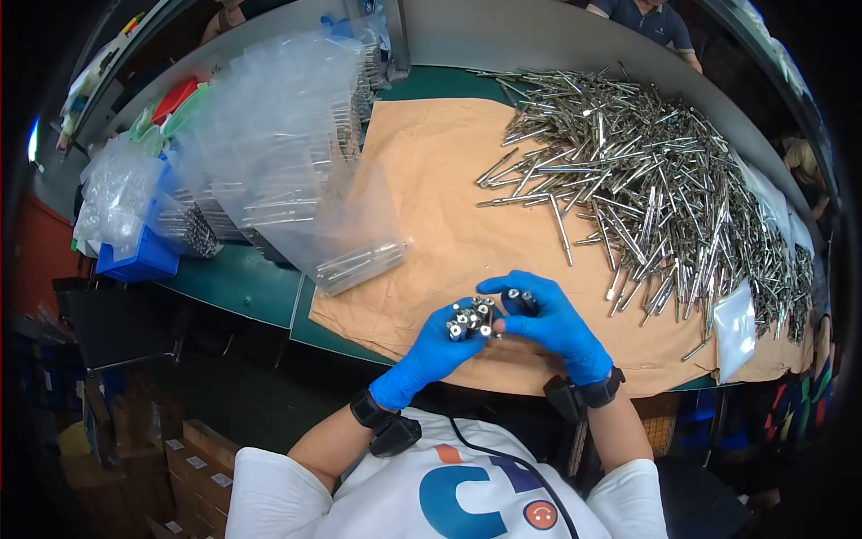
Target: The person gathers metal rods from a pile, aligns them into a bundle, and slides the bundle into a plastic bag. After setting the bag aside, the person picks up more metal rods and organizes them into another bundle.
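My left hand (437, 349), in a blue glove, is closed around a bundle of several metal rods (471, 319), their round ends turned up toward me. Just to the right, my gloved right hand (558, 325) grips a couple more metal rods (521, 299) between thumb and fingers. The two hands almost meet above the near part of a tan cloth (431, 171). A big heap of loose metal rods (628, 171) spreads over the right side of the table. Clear plastic bags (278, 135) packed with rods are stacked on the left, one lying partly on the cloth.
A blue bin (139, 260) with clear plastic wrap stands at the left. Flat clear bags (734, 332) lie at the right edge. Grey partitions (548, 40) border the green table (440, 83). A black chair (117, 319) and cardboard boxes (197, 476) are at lower left. Other people sit beyond.
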Available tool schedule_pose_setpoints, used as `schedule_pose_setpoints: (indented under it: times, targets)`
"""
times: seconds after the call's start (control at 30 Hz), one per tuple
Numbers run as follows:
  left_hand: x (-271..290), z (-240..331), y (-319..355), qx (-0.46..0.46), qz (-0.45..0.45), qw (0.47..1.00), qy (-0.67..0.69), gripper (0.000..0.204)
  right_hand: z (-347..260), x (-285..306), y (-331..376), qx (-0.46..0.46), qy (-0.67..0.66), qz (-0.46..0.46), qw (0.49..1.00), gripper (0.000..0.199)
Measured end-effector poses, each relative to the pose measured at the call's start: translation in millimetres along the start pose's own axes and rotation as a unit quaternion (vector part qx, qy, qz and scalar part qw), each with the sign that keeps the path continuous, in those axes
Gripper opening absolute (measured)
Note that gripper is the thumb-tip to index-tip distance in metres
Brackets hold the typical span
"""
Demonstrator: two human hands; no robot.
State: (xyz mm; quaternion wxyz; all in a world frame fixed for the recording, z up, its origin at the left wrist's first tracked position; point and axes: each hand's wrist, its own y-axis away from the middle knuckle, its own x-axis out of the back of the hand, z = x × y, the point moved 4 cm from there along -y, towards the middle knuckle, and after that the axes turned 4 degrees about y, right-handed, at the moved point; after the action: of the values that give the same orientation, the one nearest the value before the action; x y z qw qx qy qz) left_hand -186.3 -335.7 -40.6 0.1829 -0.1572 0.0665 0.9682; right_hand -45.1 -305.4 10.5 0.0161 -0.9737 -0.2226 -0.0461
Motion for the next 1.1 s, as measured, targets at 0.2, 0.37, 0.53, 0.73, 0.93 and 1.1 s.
schedule_pose_setpoints:
  times: [0.2, 0.37, 0.53, 0.73, 0.93, 1.1]
  targets:
    - [1, 7, 2, 0.031, -0.011, 0.999, -0.041, 0.024, 0, -9, -5, 0.069, 0.12, -0.101, 0.985, 0.023]
    - [1, 4, 1, 0.017, -0.005, 1.0, 0.014, 0.027, -2, -9, -7, 0.088, 0.239, -0.081, 0.964, 0.028]
    - [5, 2, 0, 0.019, -0.023, 0.998, -0.056, 0.029, -6, -16, -9, 0.093, 0.213, -0.095, 0.968, 0.031]
    - [2, -1, 2, 0.044, 0.053, 0.997, -0.04, 0.03, -8, -12, -7, 0.068, 0.254, -0.071, 0.962, 0.029]
    - [2, -6, -6, 0.04, 0.062, 0.997, -0.008, 0.027, 19, -1, -16, -0.012, -0.022, 0.157, 0.987, 0.023]
    - [1, -3, -8, 0.042, 0.063, 0.996, -0.043, 0.026, 23, -17, -21, -0.038, -0.104, 0.173, 0.979, 0.024]
